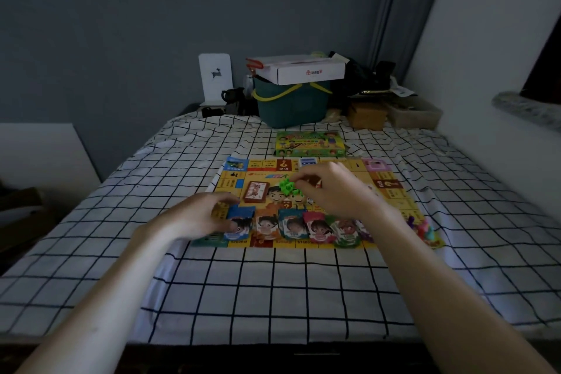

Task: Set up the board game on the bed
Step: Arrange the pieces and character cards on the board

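Note:
A yellow game board (391,203) lies flat on the checked bed sheet (243,282). Several character cards (303,226) stand in a row along its near edge. A brown card deck (255,191) sits left of centre. My right hand (334,191) hovers over the board's middle and pinches a cluster of small green plastic pieces (287,186). My left hand (202,215) rests at the board's near left corner, fingers curled by the blue character card (239,222); whether it grips the card is unclear. The green game box (309,144) lies just beyond the board.
A teal basket (291,106) topped by a white carton (306,70) stands at the head of the bed, with dark clutter and a clear tub (416,114) to its right. Small coloured pawns (423,229) lie at the board's near right corner.

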